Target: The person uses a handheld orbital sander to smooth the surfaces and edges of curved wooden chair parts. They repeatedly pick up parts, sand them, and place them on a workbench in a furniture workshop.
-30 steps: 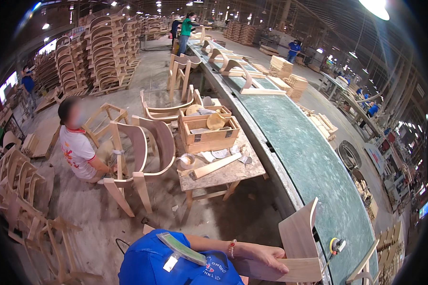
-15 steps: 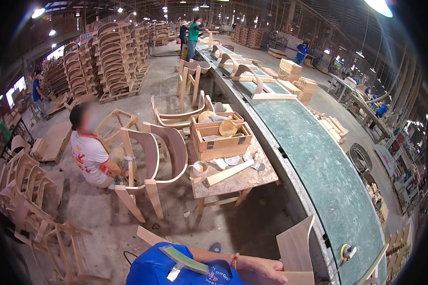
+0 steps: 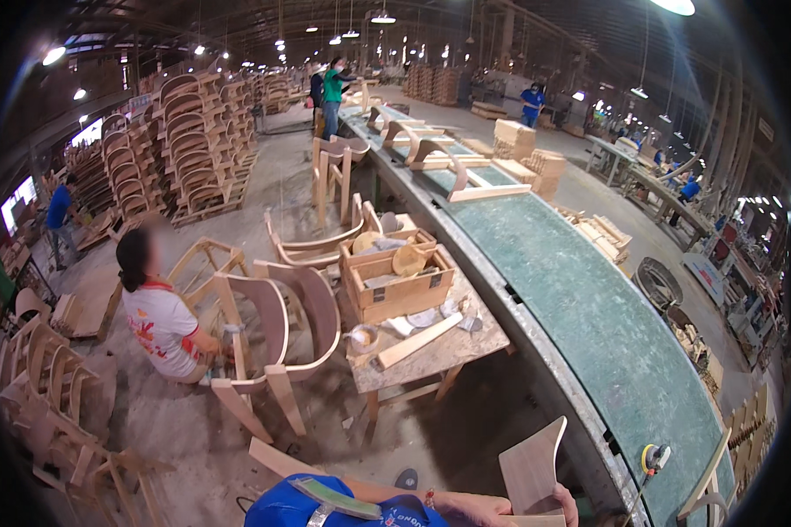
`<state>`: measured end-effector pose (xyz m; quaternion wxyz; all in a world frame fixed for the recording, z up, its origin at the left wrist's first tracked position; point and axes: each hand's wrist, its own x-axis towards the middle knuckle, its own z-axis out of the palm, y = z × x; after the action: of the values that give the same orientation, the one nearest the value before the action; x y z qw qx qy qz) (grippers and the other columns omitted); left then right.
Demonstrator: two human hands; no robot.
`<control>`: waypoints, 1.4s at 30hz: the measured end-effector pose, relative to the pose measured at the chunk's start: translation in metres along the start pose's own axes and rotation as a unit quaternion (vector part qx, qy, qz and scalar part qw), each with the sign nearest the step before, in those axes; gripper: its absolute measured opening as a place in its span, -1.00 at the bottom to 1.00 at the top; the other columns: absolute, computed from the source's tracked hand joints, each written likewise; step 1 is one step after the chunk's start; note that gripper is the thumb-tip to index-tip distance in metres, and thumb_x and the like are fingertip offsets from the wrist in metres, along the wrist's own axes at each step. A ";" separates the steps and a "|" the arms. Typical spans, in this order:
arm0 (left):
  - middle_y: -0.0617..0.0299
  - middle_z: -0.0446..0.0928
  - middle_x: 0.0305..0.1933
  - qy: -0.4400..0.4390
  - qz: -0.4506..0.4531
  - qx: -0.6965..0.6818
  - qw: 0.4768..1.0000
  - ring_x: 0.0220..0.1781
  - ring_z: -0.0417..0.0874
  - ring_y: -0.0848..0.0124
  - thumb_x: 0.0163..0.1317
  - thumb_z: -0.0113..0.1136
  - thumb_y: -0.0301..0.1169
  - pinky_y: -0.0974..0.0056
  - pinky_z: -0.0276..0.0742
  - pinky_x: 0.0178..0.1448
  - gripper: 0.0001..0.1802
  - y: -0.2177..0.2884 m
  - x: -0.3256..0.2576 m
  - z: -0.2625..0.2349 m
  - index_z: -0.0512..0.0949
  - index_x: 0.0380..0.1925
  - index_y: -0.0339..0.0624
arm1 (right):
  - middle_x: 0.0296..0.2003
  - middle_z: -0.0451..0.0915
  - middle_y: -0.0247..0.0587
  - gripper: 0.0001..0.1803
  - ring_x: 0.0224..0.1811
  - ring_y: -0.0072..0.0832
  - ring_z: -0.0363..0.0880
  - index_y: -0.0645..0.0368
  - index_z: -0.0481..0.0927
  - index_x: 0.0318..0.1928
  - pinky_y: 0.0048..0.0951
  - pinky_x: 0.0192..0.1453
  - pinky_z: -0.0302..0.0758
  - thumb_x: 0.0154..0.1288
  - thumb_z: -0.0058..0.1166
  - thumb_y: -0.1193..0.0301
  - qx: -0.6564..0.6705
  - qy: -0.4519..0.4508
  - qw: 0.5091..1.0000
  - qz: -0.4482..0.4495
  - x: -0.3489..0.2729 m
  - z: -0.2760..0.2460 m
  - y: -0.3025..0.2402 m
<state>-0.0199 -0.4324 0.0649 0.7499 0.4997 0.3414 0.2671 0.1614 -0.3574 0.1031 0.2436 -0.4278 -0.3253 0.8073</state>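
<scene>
Your right hand (image 3: 567, 505) grips the curved wooden panel (image 3: 533, 467); your left hand (image 3: 478, 508) beside it, grip can't be told.

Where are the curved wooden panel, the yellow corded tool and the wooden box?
Curved wooden panel (image 3: 531, 467): head view, on its broad face.
Yellow corded tool (image 3: 653, 458): head view, on its body.
Wooden box (image 3: 405, 298): head view, on its near wall.
</scene>
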 end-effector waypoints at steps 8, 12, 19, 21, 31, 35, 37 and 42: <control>0.25 0.42 0.05 -0.076 0.101 -0.062 0.990 0.07 0.38 0.52 0.23 0.17 -0.04 0.38 0.34 0.13 -0.25 -0.034 0.023 -0.003 0.21 0.24 -0.35 | -0.16 0.57 -0.12 -0.60 -0.09 -0.30 0.55 0.19 0.48 -0.05 -0.21 0.07 0.48 0.32 -0.02 0.13 -0.227 -0.128 0.965 -0.043 0.047 -0.077 0.012; 0.19 0.37 0.17 -0.154 0.017 -0.071 0.985 0.17 0.35 0.44 0.24 0.16 -0.17 0.30 0.29 0.22 -0.29 -0.007 0.009 -0.014 0.18 0.28 -0.31 | -0.19 0.59 -0.11 -0.59 -0.14 -0.33 0.56 0.28 0.50 -0.06 -0.30 0.00 0.47 0.14 0.09 0.28 -0.232 -0.066 0.970 -0.032 0.028 -0.047 0.001; -0.04 0.59 -0.41 0.135 -0.137 0.313 0.930 -0.28 0.62 0.06 -0.07 0.17 0.31 0.12 0.44 -0.19 -0.33 -0.078 -0.064 -0.048 0.60 -0.46 -0.15 | -0.50 0.54 -0.38 -0.78 -0.50 -0.65 0.48 0.30 0.58 -0.34 -0.59 -0.39 0.38 0.03 0.07 0.39 -0.201 -0.014 0.979 -0.016 0.030 -0.022 0.014; -0.07 0.55 -0.45 0.165 -0.111 0.311 0.929 -0.29 0.61 0.05 -0.04 0.09 0.36 0.07 0.43 -0.21 -0.29 -0.098 -0.067 -0.043 0.56 -0.51 -0.16 | -0.50 0.54 -0.40 -0.77 -0.50 -0.67 0.47 0.29 0.58 -0.33 -0.60 -0.41 0.37 0.03 0.07 0.39 -0.210 -0.012 0.978 -0.011 0.032 -0.027 0.023; 0.00 0.60 -0.42 0.196 -0.180 0.312 0.912 -0.26 0.64 0.06 0.06 0.00 0.33 0.05 0.50 -0.16 -0.34 -0.093 -0.063 -0.018 0.58 -0.48 -0.09 | -0.16 0.51 -0.31 -0.50 -0.10 -0.54 0.44 0.25 0.52 0.02 -0.48 0.07 0.34 0.07 0.19 0.27 -0.229 0.164 0.959 -0.018 0.025 -0.014 0.024; -0.05 0.59 -0.43 0.219 -0.175 0.322 0.904 -0.29 0.63 0.04 0.08 0.06 0.26 0.03 0.46 -0.19 -0.38 -0.081 -0.072 -0.013 0.54 -0.49 -0.14 | -0.24 0.55 -0.39 -0.58 -0.15 -0.62 0.45 0.21 0.57 -0.04 -0.55 0.01 0.36 0.11 0.24 0.27 -0.175 0.166 0.971 0.010 0.032 -0.030 0.038; -0.06 0.58 -0.44 0.222 -0.171 0.305 0.910 -0.30 0.61 0.02 0.09 0.08 0.23 0.04 0.44 -0.20 -0.40 -0.073 -0.075 -0.014 0.52 -0.50 -0.16 | -0.41 0.53 -0.46 -0.64 -0.34 -0.67 0.47 0.25 0.60 -0.17 -0.63 -0.20 0.38 0.17 0.18 0.21 -0.124 -0.013 0.992 0.025 0.043 -0.049 0.044; -0.05 0.59 -0.43 0.212 -0.226 0.274 0.910 -0.27 0.59 0.03 0.10 0.07 0.23 0.04 0.39 -0.13 -0.38 -0.076 -0.083 -0.019 0.53 -0.47 -0.20 | -0.46 0.46 -0.48 -0.56 -0.41 -0.69 0.41 0.23 0.59 -0.24 -0.62 -0.27 0.35 0.15 0.21 0.07 -0.060 0.040 0.995 0.065 0.047 -0.043 0.067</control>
<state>-0.0825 -0.5105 0.0094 0.5337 0.5266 0.6560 0.0865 0.1659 -0.3570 0.0108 0.1773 -0.4938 -0.3350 0.7826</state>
